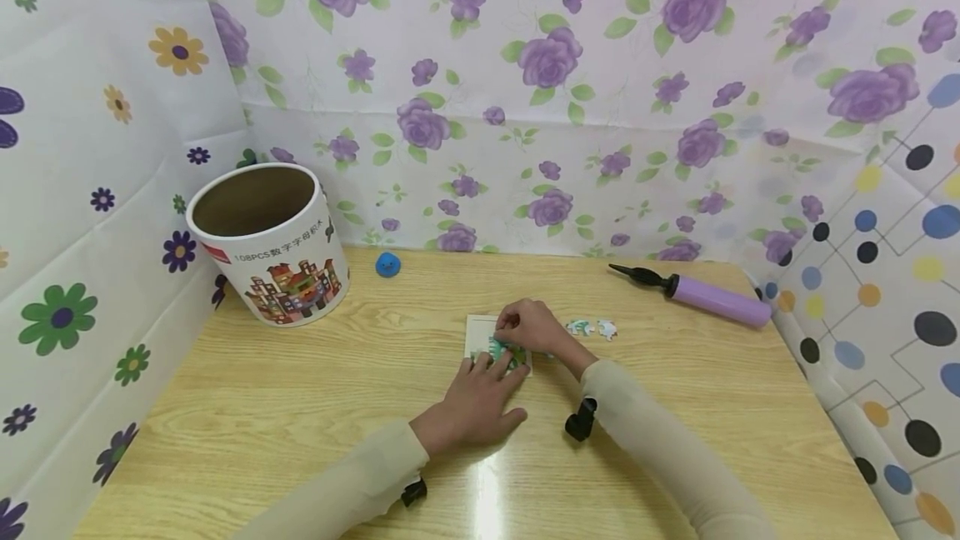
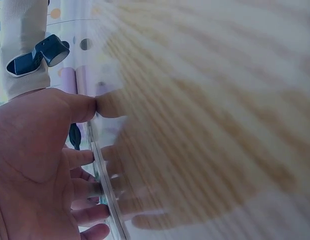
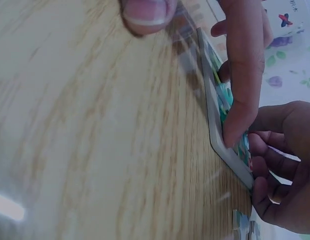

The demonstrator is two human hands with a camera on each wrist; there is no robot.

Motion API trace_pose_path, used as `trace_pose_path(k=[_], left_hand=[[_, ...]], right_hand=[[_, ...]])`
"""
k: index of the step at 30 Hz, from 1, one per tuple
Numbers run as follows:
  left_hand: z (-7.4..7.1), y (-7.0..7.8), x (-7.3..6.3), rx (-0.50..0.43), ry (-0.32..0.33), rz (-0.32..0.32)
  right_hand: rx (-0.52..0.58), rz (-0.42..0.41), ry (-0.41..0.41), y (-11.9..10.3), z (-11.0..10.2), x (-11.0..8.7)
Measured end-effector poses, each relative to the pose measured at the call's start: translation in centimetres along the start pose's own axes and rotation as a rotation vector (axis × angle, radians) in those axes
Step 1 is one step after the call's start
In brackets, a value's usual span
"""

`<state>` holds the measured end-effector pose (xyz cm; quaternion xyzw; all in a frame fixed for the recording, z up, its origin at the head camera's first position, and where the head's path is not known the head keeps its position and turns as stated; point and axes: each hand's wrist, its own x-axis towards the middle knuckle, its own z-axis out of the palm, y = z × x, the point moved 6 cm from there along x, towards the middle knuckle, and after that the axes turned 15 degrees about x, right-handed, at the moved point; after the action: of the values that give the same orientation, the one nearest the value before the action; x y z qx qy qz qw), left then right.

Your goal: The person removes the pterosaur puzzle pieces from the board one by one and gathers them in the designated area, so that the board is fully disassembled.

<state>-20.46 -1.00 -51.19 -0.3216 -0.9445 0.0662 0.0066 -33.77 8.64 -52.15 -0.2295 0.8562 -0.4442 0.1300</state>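
Observation:
A small puzzle board [image 1: 480, 325] with a pale rim lies on the table, green and teal picture parts showing inside it. My left hand [image 1: 483, 402] presses its spread, nearly straight fingers on the board's near side, thumb out over the table. From the right, my right hand [image 1: 532, 326] reaches over the board, its thumb and fingers pinching a teal puzzle piece [image 1: 497, 347]. In the right wrist view the curled fingers of my right hand [image 3: 290, 170] are at the board's far edge, largely covering what they hold. Two loose puzzle pieces [image 1: 580, 327] lie to the right.
A large white printed bucket [image 1: 292, 248] stands at the back left, with a small blue toy duck [image 1: 387, 264] beside it. A purple hand pump [image 1: 716, 298] lies at the back right. Flowered cloth [image 1: 480, 148] hangs behind the wooden table [image 1: 300, 382].

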Motion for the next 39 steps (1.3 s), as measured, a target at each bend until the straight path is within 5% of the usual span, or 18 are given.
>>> trace_pose_path(k=[27, 39], left_hand=[[0.0, -0.2, 0.3, -0.007, -0.065, -0.003], [0.8, 0.2, -0.1, 0.093, 0.038, 0.033]], right_hand=[[0.031, 0.014, 0.007, 0.3, -0.1, -0.2], [0.076, -0.035, 0.049, 0.0, -0.6, -0.6]])
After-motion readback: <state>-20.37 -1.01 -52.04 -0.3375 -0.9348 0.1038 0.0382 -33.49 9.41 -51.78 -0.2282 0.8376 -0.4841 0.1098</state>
